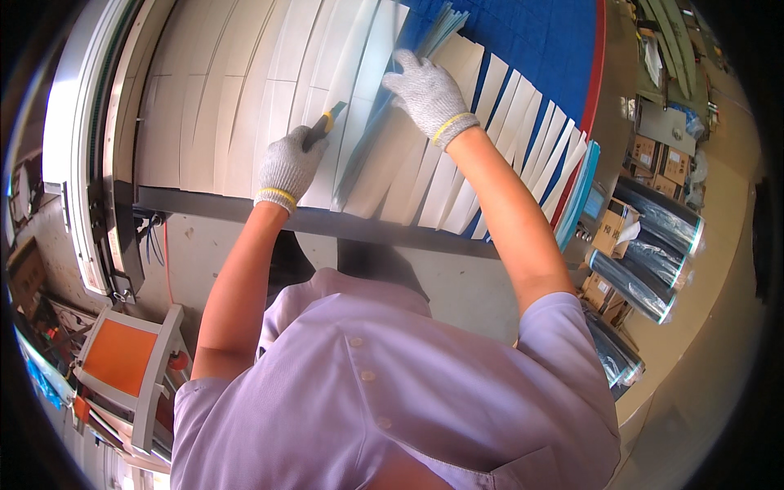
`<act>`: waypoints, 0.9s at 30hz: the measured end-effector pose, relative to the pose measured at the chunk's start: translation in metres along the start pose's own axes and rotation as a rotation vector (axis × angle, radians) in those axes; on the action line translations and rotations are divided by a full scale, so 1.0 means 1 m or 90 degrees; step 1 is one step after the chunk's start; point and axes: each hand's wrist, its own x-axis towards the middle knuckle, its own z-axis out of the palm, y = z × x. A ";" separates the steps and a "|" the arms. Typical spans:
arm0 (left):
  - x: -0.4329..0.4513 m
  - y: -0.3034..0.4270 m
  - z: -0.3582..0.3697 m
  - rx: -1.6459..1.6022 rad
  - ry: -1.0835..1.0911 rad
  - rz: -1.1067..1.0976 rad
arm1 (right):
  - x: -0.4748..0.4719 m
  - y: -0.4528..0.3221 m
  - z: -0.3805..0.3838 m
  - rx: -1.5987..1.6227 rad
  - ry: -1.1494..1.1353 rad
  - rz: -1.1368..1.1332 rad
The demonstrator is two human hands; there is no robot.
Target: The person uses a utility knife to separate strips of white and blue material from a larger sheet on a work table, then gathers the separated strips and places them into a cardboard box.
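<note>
My left hand (286, 166), in a grey knit glove with a yellow cuff band, grips a black and yellow utility knife (320, 128). The knife's tip points up and right over the pale sheet strips (242, 131), which lie side by side on the table. My right hand (429, 92), gloved the same way, is over a bluish translucent strip (367, 144) that slants across the work. Its fingers are partly spread and slightly blurred; whether they pinch the strip I cannot tell. Above that hand, a bundle of thin bluish strips (444, 27) sticks out.
Loose pale strips (499, 104) fan over the blue table surface (545, 43), bordered by a red edge (593, 92). Light-blue strips (579, 190) hang at the right corner. A metal rail (92, 135) runs along the left. Wrapped black rolls (661, 214) and cardboard boxes (670, 165) stand right.
</note>
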 end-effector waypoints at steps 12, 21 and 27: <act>0.001 0.008 -0.006 0.036 -0.026 0.000 | 0.007 0.009 0.024 -0.048 -0.140 -0.064; -0.004 0.009 0.001 0.043 -0.042 0.061 | -0.022 0.014 0.038 -0.059 -0.056 -0.012; -0.004 0.009 0.007 0.066 -0.035 0.060 | -0.025 0.015 0.031 -0.086 -0.053 -0.052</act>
